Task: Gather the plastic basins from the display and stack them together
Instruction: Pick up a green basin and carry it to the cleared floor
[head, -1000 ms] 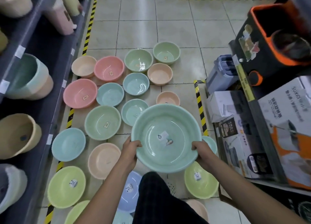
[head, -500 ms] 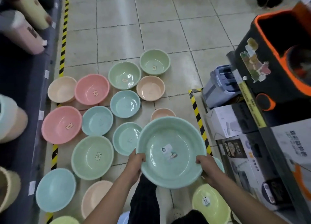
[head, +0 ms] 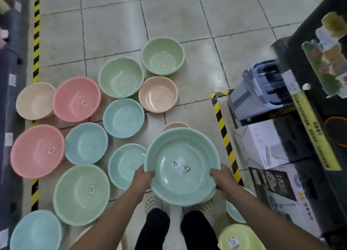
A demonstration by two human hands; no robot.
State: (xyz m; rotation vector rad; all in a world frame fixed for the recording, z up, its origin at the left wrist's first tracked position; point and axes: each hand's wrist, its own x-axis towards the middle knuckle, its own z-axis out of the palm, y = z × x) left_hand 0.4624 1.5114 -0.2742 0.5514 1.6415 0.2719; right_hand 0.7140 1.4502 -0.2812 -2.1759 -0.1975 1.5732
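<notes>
Both hands, left hand and right hand, grasp opposite rims of large round mint-green plastic basin, lower centre of frame.

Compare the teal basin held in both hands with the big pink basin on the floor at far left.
The held teal basin is lifted off the floor, gripped at its rim by the left hand and right hand; the pink basin sits on the tiles, untouched. The teal one's sticker is white with a picture, the pink one's a small tan label. Both are round, open side up, with a sticker inside.
</notes>
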